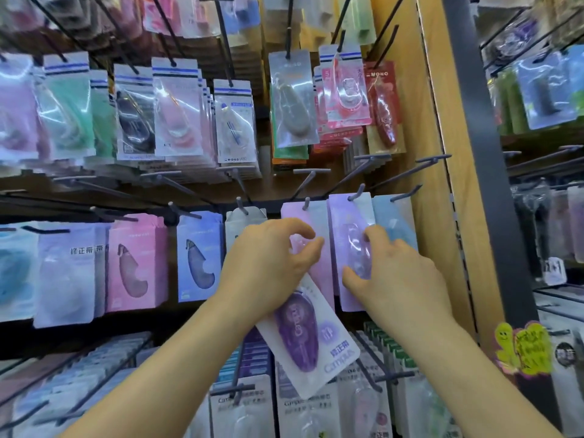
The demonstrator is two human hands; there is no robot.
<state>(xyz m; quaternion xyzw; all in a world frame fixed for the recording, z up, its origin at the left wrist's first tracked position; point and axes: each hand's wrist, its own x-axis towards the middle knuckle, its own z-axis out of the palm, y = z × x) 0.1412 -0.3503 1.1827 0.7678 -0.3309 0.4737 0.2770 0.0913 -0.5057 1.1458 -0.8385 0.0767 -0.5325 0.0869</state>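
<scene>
Left hand [268, 263]: grip closed on purple Campus pack [308, 343], which is tilted and sticks out below the palm toward 5 o'clock. Thumb and forefinger curled, tips apart. Right hand [401, 279] at 3 o'clock of the left, grip half-closed, thumb and fingers pinching the blister of lavender pack [343, 222] hanging on hook [357, 192]. Pink pack [136, 263] at 9 o'clock.

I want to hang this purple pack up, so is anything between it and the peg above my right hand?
Yes: your right hand grips the lavender pack hanging from that peg, right in the path of the purple pack your left hand holds lower down. The peg tip itself looks free.
</scene>
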